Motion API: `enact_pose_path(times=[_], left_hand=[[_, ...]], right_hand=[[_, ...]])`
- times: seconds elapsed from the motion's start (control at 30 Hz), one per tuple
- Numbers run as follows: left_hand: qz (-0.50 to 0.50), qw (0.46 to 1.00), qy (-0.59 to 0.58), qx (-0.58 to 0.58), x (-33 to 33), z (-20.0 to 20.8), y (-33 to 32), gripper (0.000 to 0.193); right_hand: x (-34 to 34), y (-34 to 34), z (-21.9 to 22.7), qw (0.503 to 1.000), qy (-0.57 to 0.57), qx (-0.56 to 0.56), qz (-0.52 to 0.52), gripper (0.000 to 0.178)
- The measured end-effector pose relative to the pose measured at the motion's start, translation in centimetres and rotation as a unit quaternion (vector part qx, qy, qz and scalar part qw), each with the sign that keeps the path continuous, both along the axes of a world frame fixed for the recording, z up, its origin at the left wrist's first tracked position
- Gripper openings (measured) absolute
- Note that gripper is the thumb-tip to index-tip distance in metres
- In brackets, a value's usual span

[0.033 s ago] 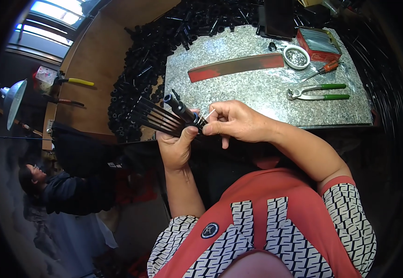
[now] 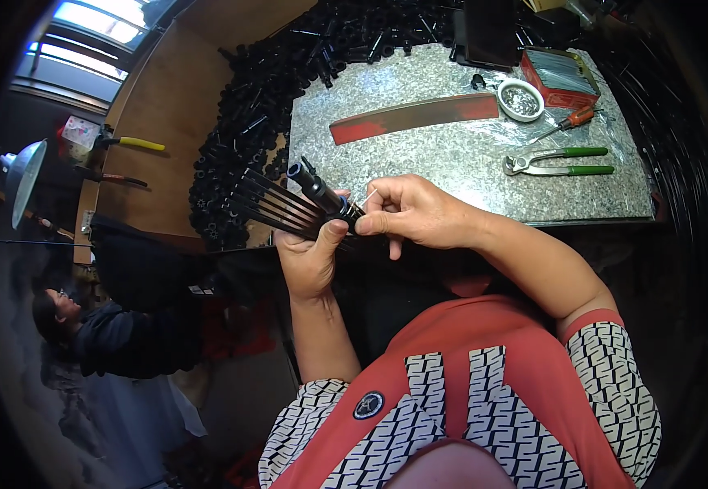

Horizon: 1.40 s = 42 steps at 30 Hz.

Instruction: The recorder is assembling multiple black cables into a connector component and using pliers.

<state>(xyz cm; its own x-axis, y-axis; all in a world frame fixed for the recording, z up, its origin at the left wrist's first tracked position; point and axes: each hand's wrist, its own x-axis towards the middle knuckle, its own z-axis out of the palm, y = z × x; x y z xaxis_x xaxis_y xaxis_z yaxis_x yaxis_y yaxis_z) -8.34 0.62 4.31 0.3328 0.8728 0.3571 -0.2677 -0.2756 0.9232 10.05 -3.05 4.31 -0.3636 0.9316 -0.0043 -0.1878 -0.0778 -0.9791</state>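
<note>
My left hand [image 2: 312, 257] is closed around the lower part of a black umbrella frame [image 2: 318, 194]. Its dark tube leans up and to the left, and several thin black ribs [image 2: 277, 201] fan out to the left beside it. At the joint of tube and ribs, my right hand [image 2: 419, 213] is closed, with thumb and forefinger pinching a thin light wire [image 2: 370, 197]. The wire's lower end is hidden among the fingers and the black parts.
On the stone-patterned board [image 2: 444, 179] lie green-handled pincers [image 2: 562, 161], an orange-handled screwdriver [image 2: 574, 120], a white bowl [image 2: 521, 100], a red box [image 2: 562, 77] and a worn red strip [image 2: 415, 118]. Black tubular parts [image 2: 240, 122] are heaped behind and left. A person [image 2: 118, 330] is at far left.
</note>
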Motion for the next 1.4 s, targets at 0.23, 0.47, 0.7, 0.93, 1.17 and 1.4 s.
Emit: enact_pose_path(times=[0.23, 0.47, 0.7, 0.93, 1.17, 1.4], left_hand=[[0.006, 1.000, -0.010, -0.001, 0.1, 0.4, -0.3, 0.029], [0.043, 0.998, -0.045, -0.011, 0.9, 0.8, -1.1, 0.029], [0.028, 0.999, -0.028, -0.005, 0.2, 0.2, -0.6, 0.031], [-0.070, 0.997, -0.017, -0.013, -1.5, -0.5, 0.5, 0.035], [-0.109, 0.994, -0.007, 0.021, -2.1, -1.2, 1.4, 0.039], [-0.085, 0.995, -0.044, -0.016, -1.8, -0.8, 0.4, 0.039]], right_hand=[[-0.8, -0.3, 0.0, 0.997, -0.051, 0.052, -0.030, 0.023], [-0.9, -0.1, -0.2, 0.997, -0.051, 0.053, -0.032, 0.027], [-0.8, 0.1, -0.5, 0.999, -0.033, 0.019, -0.005, 0.026], [-0.6, 0.4, -0.6, 0.999, 0.015, -0.018, 0.042, 0.025], [-1.3, 0.6, -1.5, 0.999, 0.042, -0.001, 0.006, 0.033], [-1.3, 0.9, -1.1, 0.999, 0.037, 0.000, 0.014, 0.032]])
